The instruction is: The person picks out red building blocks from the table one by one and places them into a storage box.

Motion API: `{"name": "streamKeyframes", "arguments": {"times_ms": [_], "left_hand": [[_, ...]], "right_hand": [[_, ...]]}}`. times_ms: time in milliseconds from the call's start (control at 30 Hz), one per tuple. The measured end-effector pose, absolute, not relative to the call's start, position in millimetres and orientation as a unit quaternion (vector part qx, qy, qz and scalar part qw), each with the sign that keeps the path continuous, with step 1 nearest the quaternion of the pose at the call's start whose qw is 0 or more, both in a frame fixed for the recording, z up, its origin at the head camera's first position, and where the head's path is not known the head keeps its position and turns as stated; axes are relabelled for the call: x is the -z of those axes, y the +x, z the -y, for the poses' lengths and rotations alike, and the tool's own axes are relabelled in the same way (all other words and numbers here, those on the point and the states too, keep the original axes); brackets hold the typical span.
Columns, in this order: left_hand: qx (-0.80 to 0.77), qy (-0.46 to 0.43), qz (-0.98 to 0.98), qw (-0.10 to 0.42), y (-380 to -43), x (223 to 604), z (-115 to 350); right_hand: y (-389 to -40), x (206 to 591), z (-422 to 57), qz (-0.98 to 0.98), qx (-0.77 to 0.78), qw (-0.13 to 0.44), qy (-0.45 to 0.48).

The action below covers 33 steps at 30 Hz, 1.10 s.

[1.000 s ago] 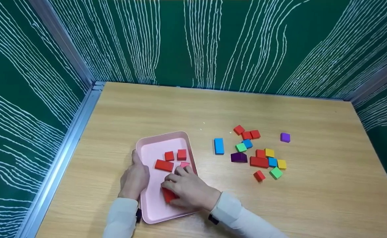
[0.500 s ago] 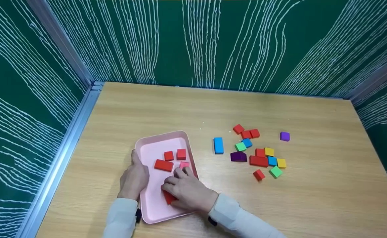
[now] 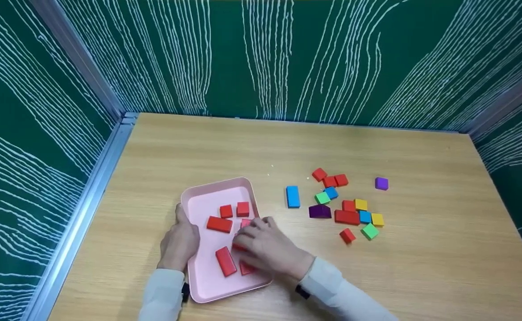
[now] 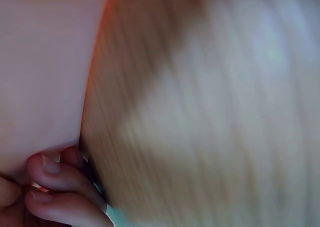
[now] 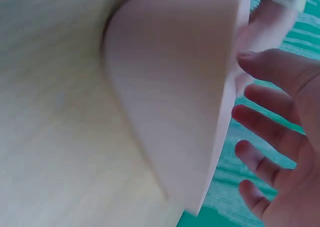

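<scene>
A pink tray [image 3: 207, 285] sits on the table at centre left in the head view. My left hand [image 3: 180, 244] grips its left side; the left wrist view shows curled fingers [image 4: 65, 179] at the tray's edge. Over the tray's right side is my right hand [image 3: 272, 249], its fingers spread and loosely bent with nothing between them in the right wrist view. Inside the tray lie a long red block [image 3: 226, 261], another long red block [image 3: 219, 224], and small red cubes [image 3: 242, 209]. A pinkish block [image 3: 245, 222] and a red block [image 3: 246, 268] are partly hidden by the right hand.
Right of the tray, loose blocks lie scattered: a blue block [image 3: 293, 197], a dark purple block [image 3: 320, 211], a long red block [image 3: 346, 217], a green cube [image 3: 370, 231], a yellow cube [image 3: 377, 220] and a purple cube [image 3: 381, 183]. Green panels [image 3: 229, 58] stand around the table.
My right hand has let go of a long red block and moved right, uncovering it and part of another red block in the tray. The left hand stays at the tray's side.
</scene>
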<state>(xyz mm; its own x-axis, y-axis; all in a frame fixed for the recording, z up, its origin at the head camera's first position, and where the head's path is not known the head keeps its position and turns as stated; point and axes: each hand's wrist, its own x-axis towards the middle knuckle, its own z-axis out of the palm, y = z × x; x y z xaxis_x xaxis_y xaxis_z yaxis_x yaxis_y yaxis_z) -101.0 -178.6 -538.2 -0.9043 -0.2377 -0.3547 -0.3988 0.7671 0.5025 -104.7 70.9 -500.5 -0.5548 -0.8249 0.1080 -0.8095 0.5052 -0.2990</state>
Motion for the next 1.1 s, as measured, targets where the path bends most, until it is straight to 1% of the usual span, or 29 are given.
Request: {"name": "streamKeyframes", "arguments": {"times_ms": [267,367,533,667,867,1100], "left_hand": [[-0.289,-0.164,-0.934,0.133,-100.4,537.5,182.0],[-0.29,-0.164,-0.933,0.134,-100.0,537.9,182.5],[-0.304,-0.173,-0.926,0.139,-99.6,538.1,181.3],[-0.317,-0.18,-0.92,0.142,-99.1,537.8,180.2],[-0.315,-0.18,-0.92,0.145,-100.3,537.4,178.2],[-0.31,-0.176,-0.924,0.139,-99.8,538.1,178.7]], "right_hand": [[-126.3,499.1,-135.2,-0.902,0.188,0.001,-0.388],[-133.2,499.1,-162.2,-0.917,0.193,0.003,-0.348],[-142.1,501.2,-203.3,-0.938,0.193,-0.015,-0.286],[-147.1,502.5,-230.3,-0.948,0.181,-0.033,-0.258],[-150.0,507.1,-256.9,-0.957,0.162,-0.047,-0.236],[-152.9,515.1,-264.9,-0.962,0.155,-0.019,-0.223]]}}
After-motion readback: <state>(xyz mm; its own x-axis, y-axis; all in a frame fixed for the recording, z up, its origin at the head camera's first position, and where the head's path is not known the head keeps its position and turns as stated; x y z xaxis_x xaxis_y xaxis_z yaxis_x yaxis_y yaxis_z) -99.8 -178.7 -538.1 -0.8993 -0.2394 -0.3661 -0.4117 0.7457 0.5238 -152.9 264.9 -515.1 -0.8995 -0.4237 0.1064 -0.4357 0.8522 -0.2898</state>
